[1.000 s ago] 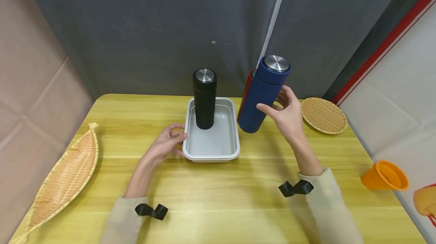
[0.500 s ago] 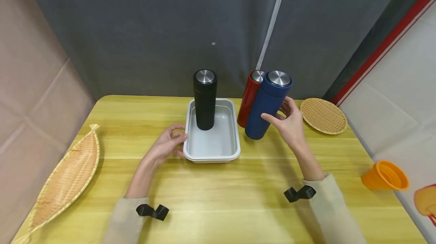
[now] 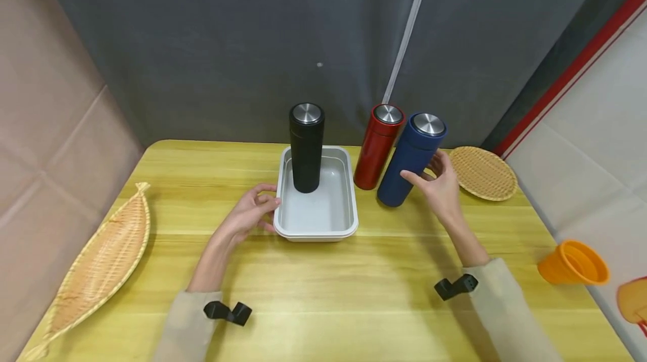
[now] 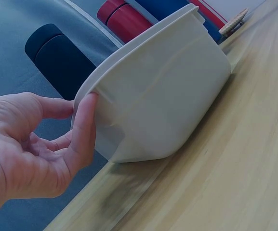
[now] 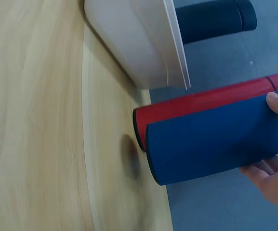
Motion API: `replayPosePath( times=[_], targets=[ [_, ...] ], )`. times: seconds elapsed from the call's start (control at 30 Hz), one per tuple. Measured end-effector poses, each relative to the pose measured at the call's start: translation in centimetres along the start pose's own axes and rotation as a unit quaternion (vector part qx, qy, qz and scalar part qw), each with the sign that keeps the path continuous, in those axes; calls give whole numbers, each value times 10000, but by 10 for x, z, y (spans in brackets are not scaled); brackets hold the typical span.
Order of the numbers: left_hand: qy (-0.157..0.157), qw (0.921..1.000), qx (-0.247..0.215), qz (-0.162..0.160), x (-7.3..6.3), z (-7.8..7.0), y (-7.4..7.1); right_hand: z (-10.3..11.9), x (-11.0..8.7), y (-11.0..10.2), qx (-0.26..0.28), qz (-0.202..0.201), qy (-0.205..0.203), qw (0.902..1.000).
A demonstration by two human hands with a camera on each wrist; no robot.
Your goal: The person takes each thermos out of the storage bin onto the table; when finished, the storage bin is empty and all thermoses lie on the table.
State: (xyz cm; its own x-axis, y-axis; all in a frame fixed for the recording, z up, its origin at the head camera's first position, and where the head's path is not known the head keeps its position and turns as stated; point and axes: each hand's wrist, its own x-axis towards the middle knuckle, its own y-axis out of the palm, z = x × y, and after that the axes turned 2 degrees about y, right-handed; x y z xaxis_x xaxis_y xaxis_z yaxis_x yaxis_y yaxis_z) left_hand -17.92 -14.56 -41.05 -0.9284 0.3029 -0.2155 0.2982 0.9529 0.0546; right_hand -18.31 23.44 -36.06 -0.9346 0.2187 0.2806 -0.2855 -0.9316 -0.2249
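My right hand (image 3: 442,188) grips a blue thermos (image 3: 411,154) around its side, thumb facing the front. The thermos leans slightly right, and in the right wrist view its base hangs a little above the table beside its shadow. Just left of it stands a red thermos (image 3: 376,154) with a steel-topped lid. A black thermos (image 3: 306,154) stands upright inside a light grey rectangular tray (image 3: 318,219), toward its back left. My left hand (image 3: 251,210) pinches the tray's left rim between thumb and fingers, as the left wrist view shows.
A boat-shaped wicker basket (image 3: 101,261) lies along the left side. Behind the blue thermos, at right, is a round woven mat (image 3: 482,174). An orange cup (image 3: 573,262) sits near the right edge, beside the wall. A grey curtain (image 3: 227,59) hangs behind the table.
My right hand has lowered the blue thermos and carried it right, uncovering the red thermos behind it. The left hand and the tray keep their place.
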Motion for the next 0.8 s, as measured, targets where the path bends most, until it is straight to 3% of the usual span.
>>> replayPosePath(
  times=[0.2, 0.47, 0.8],
  targets=[
    [-10, 10000, -93, -6, -1, 4, 1, -5, 7, -3, -147, -33, 175, 9997],
    [-107, 9999, -25, -75, 0, 3, -1, 9, 7, 4, -128, -211, 423, 9988],
    [-10, 10000, 15, -51, 2, 1, -2, -9, 26, 2, -231, -318, 558, 9977]
  ],
)
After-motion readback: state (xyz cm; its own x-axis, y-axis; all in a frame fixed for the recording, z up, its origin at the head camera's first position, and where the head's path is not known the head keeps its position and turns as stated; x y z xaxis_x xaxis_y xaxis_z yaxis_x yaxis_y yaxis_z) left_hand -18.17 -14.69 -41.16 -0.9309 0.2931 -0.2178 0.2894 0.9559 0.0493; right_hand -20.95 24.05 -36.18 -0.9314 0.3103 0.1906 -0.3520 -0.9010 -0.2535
